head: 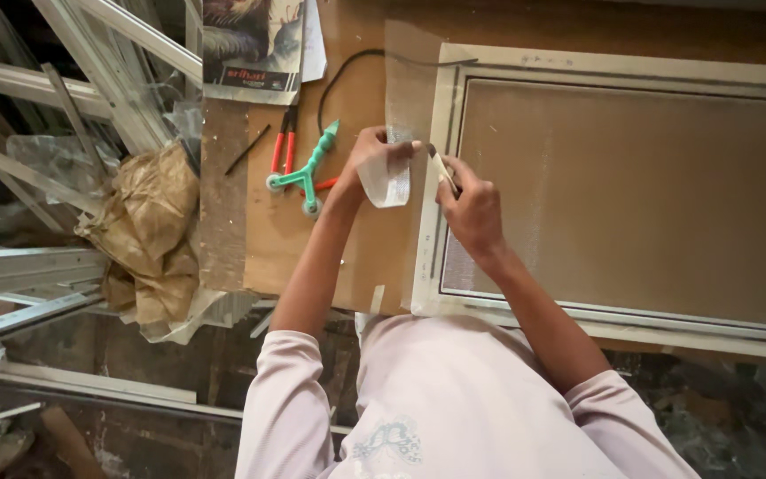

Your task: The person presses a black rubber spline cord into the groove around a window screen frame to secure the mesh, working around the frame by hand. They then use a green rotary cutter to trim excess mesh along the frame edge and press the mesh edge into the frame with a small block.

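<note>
the largest item is the screen frame (pixel 622 191), a pale-edged rectangle of mesh filling the right half of the picture on the brown worktable (pixel 365 257); its long axis runs left to right. its left rail stands vertical at centre frame, directly between your two hands. a loose strip of excess mesh (pixel 394 173) rises off that rail, and its long axis runs up and down the frame. your left hand (pixel 374 155) is closed on this strip, pinching it just left of the rail. your right hand (pixel 472 208), just right of the rail, is closed around a small blade (pixel 441 168) whose tip meets the strip. a green roller tool (pixel 306 173) and red-handled pliers (pixel 284 146) lie left of centre.
</note>
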Tool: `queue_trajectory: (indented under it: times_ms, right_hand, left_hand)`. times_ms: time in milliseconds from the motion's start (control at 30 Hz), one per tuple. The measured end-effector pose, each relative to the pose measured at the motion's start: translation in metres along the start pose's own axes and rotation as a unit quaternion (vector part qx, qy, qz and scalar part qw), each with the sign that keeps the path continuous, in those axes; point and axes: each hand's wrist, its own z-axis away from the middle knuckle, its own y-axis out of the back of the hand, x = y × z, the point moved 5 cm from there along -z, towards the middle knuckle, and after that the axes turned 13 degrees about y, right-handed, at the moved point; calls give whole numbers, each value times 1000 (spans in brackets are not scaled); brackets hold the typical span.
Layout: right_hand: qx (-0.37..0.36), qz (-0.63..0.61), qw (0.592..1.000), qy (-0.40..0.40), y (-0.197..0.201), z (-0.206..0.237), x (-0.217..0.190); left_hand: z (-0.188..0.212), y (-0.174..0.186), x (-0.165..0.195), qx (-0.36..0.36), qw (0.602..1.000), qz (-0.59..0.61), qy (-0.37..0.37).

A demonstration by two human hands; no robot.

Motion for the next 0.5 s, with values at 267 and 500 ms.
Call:
queue_trajectory:
  times_ms: [267,500]
  right_hand:
    - [-2,5,1000,-12,-6,1,1]
    - [27,23,998,48,-4,-3,2]
  left_hand:
    - [-6,4,-1,17,999,17,31]
    - [3,-2,28,78,996,-51,-2]
